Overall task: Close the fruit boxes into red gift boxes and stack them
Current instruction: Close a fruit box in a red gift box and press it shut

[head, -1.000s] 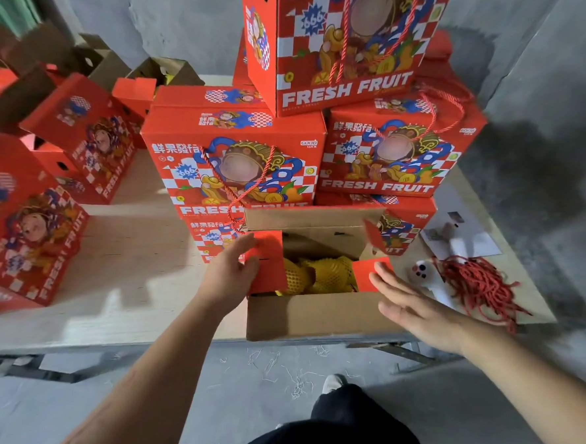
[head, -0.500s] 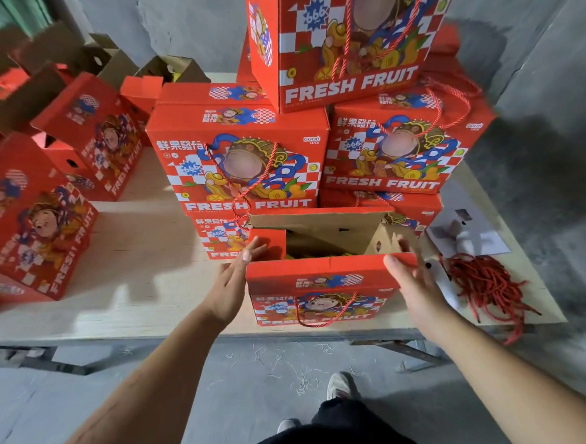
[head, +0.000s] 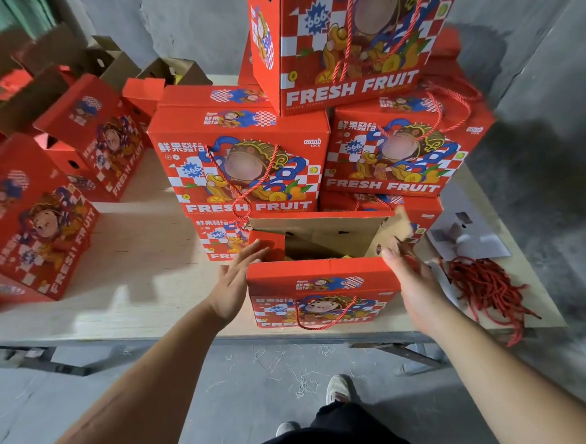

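Note:
A red gift box [head: 321,294] stands at the table's near edge, its front flap folded over the top and its brown back flap [head: 318,228] still upright. A strip of yellow fruit netting shows inside. My left hand [head: 234,281] lies flat against the box's left side, fingers at the small red side flap [head: 266,244]. My right hand [head: 411,280] is against the right side, fingers spread near the right side flap; it looks blurred. Behind the box rises a stack of closed red gift boxes [head: 240,163], the highest one [head: 347,43] on top.
More red boxes with open flaps [head: 34,226] line the left of the wooden table [head: 137,281]. A heap of red cord handles [head: 483,288] and white paper [head: 469,239] lie at the right. Grey wall behind, concrete floor and my shoes below.
The box's front flap went from hanging open, fruit showing, to folded over the top. Both hands moved from the inner side flaps to the box's outer sides.

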A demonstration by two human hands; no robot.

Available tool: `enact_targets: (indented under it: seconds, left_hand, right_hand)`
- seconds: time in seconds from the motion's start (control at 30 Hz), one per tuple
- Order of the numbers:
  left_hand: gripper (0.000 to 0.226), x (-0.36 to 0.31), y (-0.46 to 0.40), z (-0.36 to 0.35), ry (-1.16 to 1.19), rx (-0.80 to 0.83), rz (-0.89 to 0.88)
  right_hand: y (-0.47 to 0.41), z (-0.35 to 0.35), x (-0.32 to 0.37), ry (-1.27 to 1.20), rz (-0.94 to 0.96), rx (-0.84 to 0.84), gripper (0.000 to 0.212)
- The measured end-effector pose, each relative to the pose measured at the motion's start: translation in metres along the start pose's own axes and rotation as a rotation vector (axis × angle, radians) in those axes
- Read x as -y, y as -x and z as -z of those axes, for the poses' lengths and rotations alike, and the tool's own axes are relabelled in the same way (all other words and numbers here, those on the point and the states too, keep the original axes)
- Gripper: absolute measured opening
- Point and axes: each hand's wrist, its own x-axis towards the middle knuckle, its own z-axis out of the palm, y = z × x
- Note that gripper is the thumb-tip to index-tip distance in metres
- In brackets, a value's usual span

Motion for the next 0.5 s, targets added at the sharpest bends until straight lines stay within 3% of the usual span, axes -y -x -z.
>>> enact_targets:
  seconds: [0.1, 0.2, 0.27, 0.4, 0.5]
  left_hand:
    - [0.077, -0.006, -0.013, 0.013, -0.010, 0.037, 0.026]
    - [0.083, -0.010, -0.016, 0.015, -0.024, 0.142, 0.040]
    - [0.083, -0.006, -0.013, 0.014, -0.025, 0.199, 0.039]
    - [0.107, -0.012, -0.026, 0.022, -0.203, 0.353, 0.073]
    - [0.088, -0.030, -0.046, 0.020, -0.458, 0.244, 0.099]
  right_hand:
    - [0.012, 0.005, -0.001, 0.152, 0.090, -0.034, 0.061]
    - [0.023, 0.009, -0.005, 0.222, 0.175, 0.010, 0.046]
    - [0.028, 0.014, -0.010, 0.294, 0.247, 0.069, 0.060]
    - [0.028, 0.027, -0.018, 0.410, 0.248, 0.194, 0.076]
    - [0.026, 0.035, -0.019, 0.428, 0.188, 0.312, 0.079]
